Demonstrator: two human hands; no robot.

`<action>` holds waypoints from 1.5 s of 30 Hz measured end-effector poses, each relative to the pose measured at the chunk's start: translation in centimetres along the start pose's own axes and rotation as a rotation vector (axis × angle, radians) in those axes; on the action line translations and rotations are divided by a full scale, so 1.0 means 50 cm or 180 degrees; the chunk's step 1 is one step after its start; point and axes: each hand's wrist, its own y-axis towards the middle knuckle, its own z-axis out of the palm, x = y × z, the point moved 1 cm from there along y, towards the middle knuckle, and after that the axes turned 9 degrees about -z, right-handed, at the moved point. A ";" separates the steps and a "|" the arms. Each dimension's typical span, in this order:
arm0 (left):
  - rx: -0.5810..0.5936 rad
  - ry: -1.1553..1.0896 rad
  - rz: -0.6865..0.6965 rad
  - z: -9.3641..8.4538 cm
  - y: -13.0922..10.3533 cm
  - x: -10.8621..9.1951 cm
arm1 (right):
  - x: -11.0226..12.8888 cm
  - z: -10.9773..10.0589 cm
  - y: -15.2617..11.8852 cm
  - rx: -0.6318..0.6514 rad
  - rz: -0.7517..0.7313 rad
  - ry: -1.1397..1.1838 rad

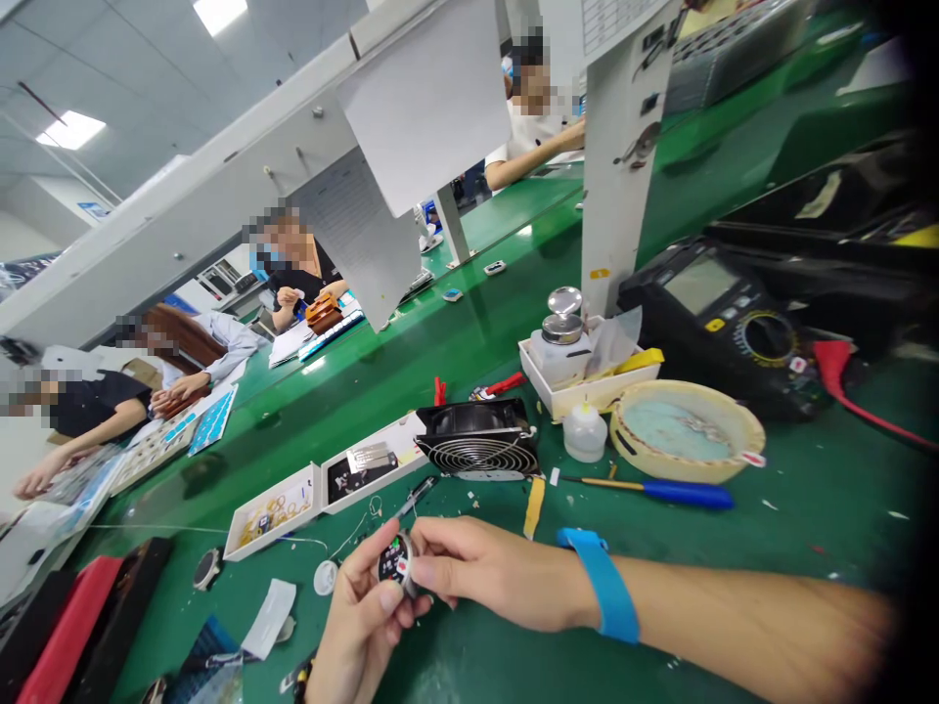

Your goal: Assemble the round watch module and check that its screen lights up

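Watch case [397,563], small and round, sits pinched between the closed fingers of the left hand [365,618] and right hand [488,572] above the green surface [807,508].

A long green workbench [455,342] is seen running away beyond the grip, crossed by a white overhead frame [242,166] on a white post [623,166], while a pale ceiling fitted with bright light panels [71,129] is shown up to the left.

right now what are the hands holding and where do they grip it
Both hands pinch a small round watch-like module by its rim: left hand from below, right hand at its right edge.
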 end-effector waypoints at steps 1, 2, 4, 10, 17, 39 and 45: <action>0.0033 -0.0006 0.0000 0.000 0.000 0.000 | 0.000 0.000 0.001 0.0005 0.0001 0.0008; 0.0062 -0.0023 0.0000 -0.001 0.001 0.001 | -0.001 0.000 0.001 0.0002 0.0017 0.0013; 0.0123 -0.0057 -0.0008 -0.006 0.005 0.003 | -0.004 0.002 0.002 -0.0014 0.0047 0.0022; 0.0405 0.0177 0.0002 -0.036 0.023 0.011 | -0.013 0.007 0.001 -0.0165 0.0220 -0.0115; 0.0520 0.0203 0.0084 -0.036 0.021 0.007 | -0.012 0.004 0.002 -0.0060 0.0180 -0.0190; 0.0689 0.0020 0.0305 -0.023 0.030 0.003 | -0.029 0.004 0.004 -0.0090 0.0093 0.0059; 0.1382 0.0492 0.0850 -0.011 0.029 0.006 | -0.027 0.005 0.012 -0.0136 -0.0173 0.0575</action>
